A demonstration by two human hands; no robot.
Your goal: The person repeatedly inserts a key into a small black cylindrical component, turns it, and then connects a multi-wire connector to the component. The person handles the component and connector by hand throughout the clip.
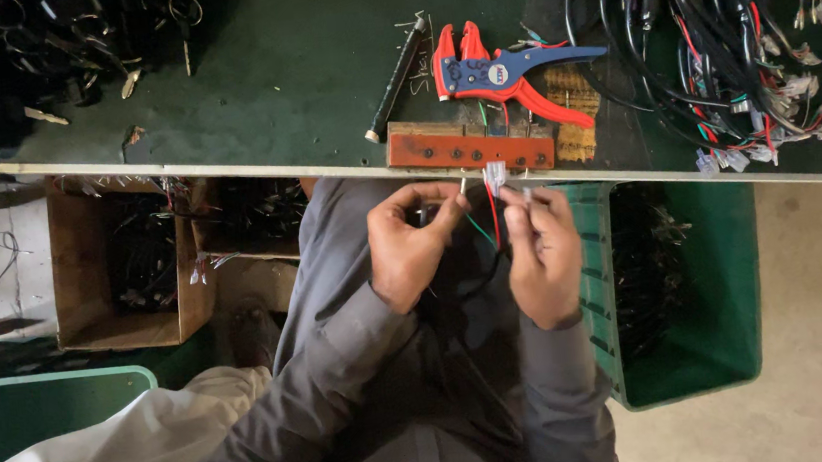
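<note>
1. Two hands close below the counter edge [224,171]: left hand [412,246] pinching thin red and green wires [487,226], right hand [541,249] gripping the same bundle just under a small white connector [495,175].
2. Step in hand, by the look: seating or checking wire ends in that connector; next move likely calls for steady fingertips and a straight push.
3. Green plastic crate [725,261] just right of the hands, dark wire pieces inside.
4. Cardboard box [84,282] to the left, tangled dark wiring within.
5. Farther off on the counter: red block [468,147], red-and-blue wire stripper [507,76], heap of black cable harnesses [722,20].
</note>
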